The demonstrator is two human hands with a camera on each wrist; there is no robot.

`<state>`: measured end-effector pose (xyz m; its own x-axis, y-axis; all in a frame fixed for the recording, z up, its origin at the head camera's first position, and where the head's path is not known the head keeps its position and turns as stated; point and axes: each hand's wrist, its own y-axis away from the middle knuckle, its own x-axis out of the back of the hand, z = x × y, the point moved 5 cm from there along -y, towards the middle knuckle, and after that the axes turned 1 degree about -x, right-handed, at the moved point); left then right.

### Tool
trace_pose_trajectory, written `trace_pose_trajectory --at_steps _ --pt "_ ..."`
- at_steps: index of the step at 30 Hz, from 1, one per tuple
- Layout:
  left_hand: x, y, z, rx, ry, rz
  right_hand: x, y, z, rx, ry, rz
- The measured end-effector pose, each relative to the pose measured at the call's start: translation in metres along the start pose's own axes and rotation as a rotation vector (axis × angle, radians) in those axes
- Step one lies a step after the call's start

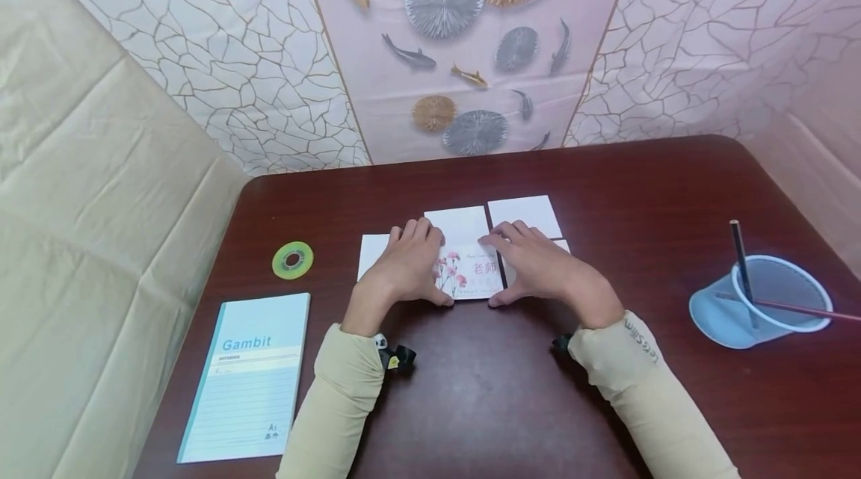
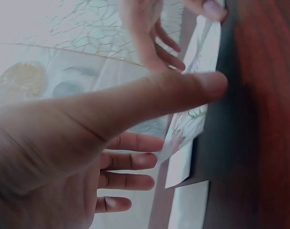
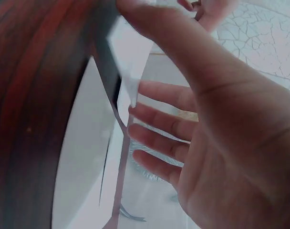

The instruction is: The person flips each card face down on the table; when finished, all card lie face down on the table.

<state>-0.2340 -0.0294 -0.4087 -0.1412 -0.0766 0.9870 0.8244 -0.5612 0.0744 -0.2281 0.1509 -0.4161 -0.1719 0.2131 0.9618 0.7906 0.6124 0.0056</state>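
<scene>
A card printed with pink flowers and red Chinese characters (image 1: 479,283) is held between both hands, close over the table and overlapping the white cards. My left hand (image 1: 406,264) grips its left side, thumb at the near edge and fingers toward the far side. On the right side my right hand (image 1: 541,266) holds it the same way. The left wrist view shows the card (image 2: 191,121) tilted, with the thumb across its near edge. White cards lie around it: one behind (image 1: 456,220), one at the back right (image 1: 525,216), and one at the left (image 1: 372,247), partly hidden by my hand.
A Gambit notebook (image 1: 249,389) lies at the left, with a yellow-green ring (image 1: 303,258) behind it. At the right stands a light blue mesh pen cup (image 1: 716,318) holding a black pencil (image 1: 739,251) and a reddish stick (image 1: 800,308). A patterned cloth (image 1: 430,75) hangs behind the table.
</scene>
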Motion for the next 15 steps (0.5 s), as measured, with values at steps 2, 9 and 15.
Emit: trace_pose_trajectory --at_steps 2,9,15 --pt "0.003 0.000 -0.001 -0.006 0.031 0.013 0.002 0.000 0.002 -0.006 -0.004 0.003" --pt "0.006 -0.007 0.010 -0.092 0.038 0.092 0.015 0.001 -0.003 0.094 -0.013 0.148" --pt "0.007 -0.010 0.013 -0.119 0.069 0.152 0.023 0.005 0.001 0.079 -0.074 0.170"
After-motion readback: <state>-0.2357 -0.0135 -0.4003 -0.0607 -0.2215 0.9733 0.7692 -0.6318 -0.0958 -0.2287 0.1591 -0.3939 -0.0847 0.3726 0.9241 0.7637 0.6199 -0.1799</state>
